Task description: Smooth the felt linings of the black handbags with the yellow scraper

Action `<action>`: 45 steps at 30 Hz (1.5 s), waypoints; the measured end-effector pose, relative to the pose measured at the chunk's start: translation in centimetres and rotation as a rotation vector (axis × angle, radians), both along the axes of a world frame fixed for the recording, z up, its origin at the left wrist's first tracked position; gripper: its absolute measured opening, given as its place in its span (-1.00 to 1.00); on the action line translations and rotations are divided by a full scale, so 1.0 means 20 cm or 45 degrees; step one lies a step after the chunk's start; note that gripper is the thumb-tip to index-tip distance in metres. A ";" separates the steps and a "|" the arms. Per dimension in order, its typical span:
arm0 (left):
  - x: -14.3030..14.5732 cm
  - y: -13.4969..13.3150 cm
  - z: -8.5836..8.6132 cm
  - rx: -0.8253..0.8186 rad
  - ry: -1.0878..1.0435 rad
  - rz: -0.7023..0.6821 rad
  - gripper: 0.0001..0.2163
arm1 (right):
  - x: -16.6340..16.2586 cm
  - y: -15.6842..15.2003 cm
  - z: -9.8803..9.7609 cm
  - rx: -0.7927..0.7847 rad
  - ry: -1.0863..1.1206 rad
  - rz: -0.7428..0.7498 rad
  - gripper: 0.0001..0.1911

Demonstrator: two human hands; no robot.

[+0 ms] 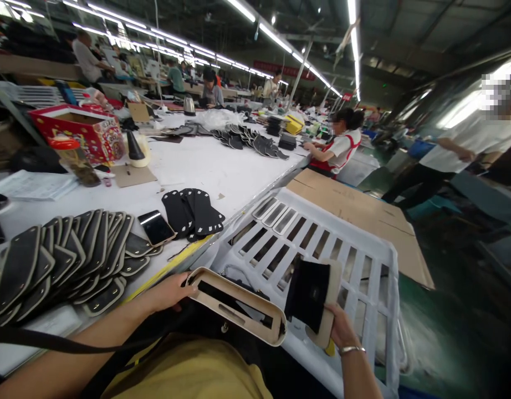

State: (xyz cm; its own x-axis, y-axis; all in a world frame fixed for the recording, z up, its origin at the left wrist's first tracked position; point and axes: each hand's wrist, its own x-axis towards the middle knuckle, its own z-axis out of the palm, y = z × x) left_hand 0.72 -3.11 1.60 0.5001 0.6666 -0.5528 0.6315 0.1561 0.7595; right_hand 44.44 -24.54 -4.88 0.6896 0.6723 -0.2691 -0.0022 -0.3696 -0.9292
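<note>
From my seat I see the cream case (pixel 257 327) held at its left end, long and shallow, with rounded ends and its open side up. A long dark opening runs along the inside, with a shorter narrow slot beside it. It slants down to the right. Just beyond its right end I see the panel (pixel 307 291), held nearly upright and tilted, its black face turned left, bordered along the right in cream.

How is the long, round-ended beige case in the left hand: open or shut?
Open: the beige case shows a dark gap inside its pale rim, with nothing covering it; the left hand grips one end.
</note>
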 end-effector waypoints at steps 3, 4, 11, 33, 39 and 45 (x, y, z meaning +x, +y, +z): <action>0.00 -0.03 0.01 -0.014 -0.017 0.051 -0.50 | -0.05 -0.06 0.12 0.294 0.353 -0.220 -0.62; 0.00 -0.04 0.01 -0.014 -0.021 0.059 -0.49 | -0.07 -0.06 0.17 0.371 0.473 -0.301 -0.60; -0.03 -0.06 -0.06 0.083 -0.086 0.012 -0.47 | -0.32 0.03 0.62 0.620 0.415 -0.380 -0.55; 0.02 -0.27 -0.09 1.764 -0.302 -0.735 -0.84 | -1.06 0.37 0.75 0.009 -1.324 0.752 -0.42; 0.00 -0.25 -0.13 1.798 -0.381 -0.713 -0.82 | -1.12 0.33 0.63 -0.189 -1.725 0.743 -0.26; 0.00 -0.24 -0.16 1.856 -0.492 -0.704 -0.81 | -1.24 0.33 0.57 -0.265 -2.041 0.846 -0.33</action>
